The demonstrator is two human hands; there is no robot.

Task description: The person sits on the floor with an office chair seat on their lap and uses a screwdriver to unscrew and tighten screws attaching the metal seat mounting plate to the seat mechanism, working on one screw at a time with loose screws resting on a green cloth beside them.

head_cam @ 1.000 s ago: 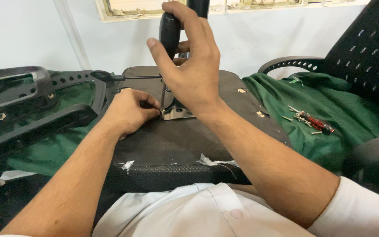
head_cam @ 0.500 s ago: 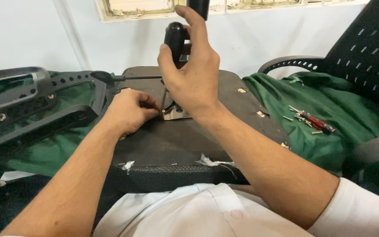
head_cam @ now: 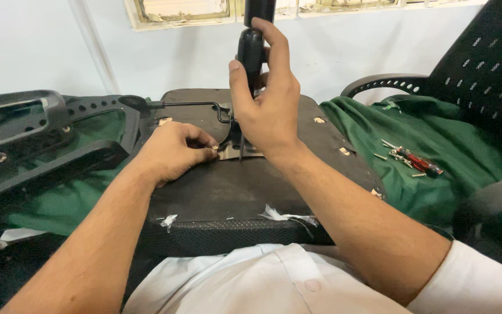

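Gripping a black-handled screwdriver (head_cam: 250,64) upright, the right hand (head_cam: 268,110) sets its tip on the metal plate (head_cam: 236,152) of the upturned black chair seat (head_cam: 228,192). Long axis near vertical, tip down. The left hand (head_cam: 172,152) pinches a small screw (head_cam: 215,147) beside it (hard to see); a tilted shaft could slip and jab those fingers.

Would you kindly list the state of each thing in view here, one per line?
Right hand: closed around the screwdriver handle.
Screwdriver: upright, tip down at the metal plate.
Left hand: fingers pinched by the plate, resting on the seat.
Chair seat: upside down, lying across the lap.
Metal plate: flat on the seat underside.
Red screwdriver: lying unused on the green cloth.
Green cloth: spread out, rumpled.
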